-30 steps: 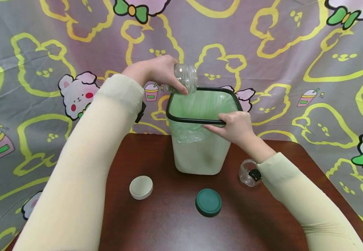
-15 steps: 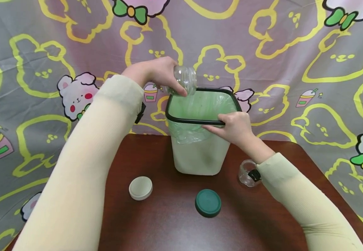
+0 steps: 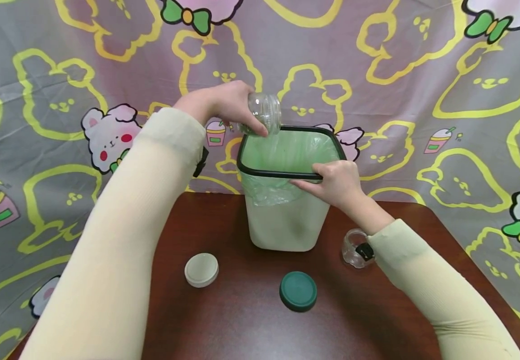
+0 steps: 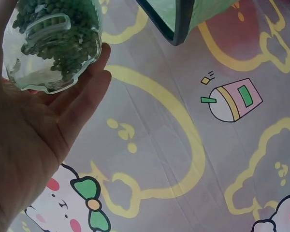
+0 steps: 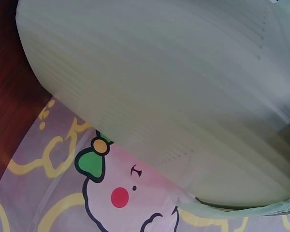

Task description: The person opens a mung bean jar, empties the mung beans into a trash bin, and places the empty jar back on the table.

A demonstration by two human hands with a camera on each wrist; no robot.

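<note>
My left hand (image 3: 228,102) grips a clear glass jar (image 3: 269,112) tipped on its side, its mouth toward the bin, above the rim's back left corner. In the left wrist view small green beans (image 4: 82,46) lie inside the jar; the fingers wrap behind its base. A pale waste bin (image 3: 287,227) with a black rim (image 3: 269,173) and a translucent green liner bag (image 3: 287,147) stands upright on the table. My right hand (image 3: 338,184) pinches the rim at its front right, thumb outside. The right wrist view shows mostly the bin's side (image 5: 150,87).
A white lid (image 3: 201,270) and a dark green lid (image 3: 298,291) lie on the brown table (image 3: 251,330) before the bin. A second clear jar (image 3: 353,248) stands right of it, partly behind the right wrist. A patterned curtain (image 3: 395,105) hangs close behind.
The jar shifts slightly down and back up in my left hand, still tipped by the bin. My right hand stays on the rim.
</note>
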